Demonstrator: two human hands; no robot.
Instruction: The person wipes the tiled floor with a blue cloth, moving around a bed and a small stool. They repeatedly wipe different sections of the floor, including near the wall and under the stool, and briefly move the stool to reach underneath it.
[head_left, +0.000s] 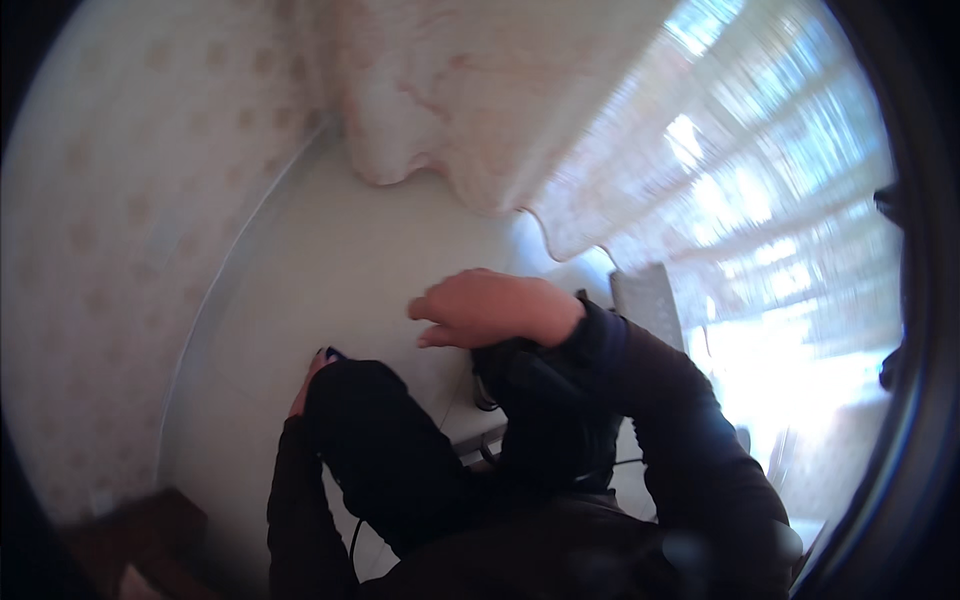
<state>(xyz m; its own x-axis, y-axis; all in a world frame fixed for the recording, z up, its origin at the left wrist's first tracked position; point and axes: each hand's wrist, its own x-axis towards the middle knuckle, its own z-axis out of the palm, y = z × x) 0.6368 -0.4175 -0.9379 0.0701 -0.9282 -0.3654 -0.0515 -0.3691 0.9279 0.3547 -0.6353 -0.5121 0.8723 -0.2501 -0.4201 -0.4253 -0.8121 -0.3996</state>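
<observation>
My right hand (490,308) hovers above the pale floor (330,270), back upward. Its fingers are loosely bent and point left, with a gap to the thumb and nothing seen in it. The dark sleeve (660,400) runs down to the lower right. Only a thin edge of my left hand (302,392) shows, low by the floor behind a bulky dark fabric mass (385,450). A small blue tip (331,354) peeks out just above that hand; what it is cannot be made out.
A patterned pale curtain (470,110) hangs at the back, with a bright sheer curtain (760,170) to the right. Patterned wall (110,250) curves on the left. A grey flat object (650,300) stands right of my hand. Dark wooden furniture (150,530) is at lower left.
</observation>
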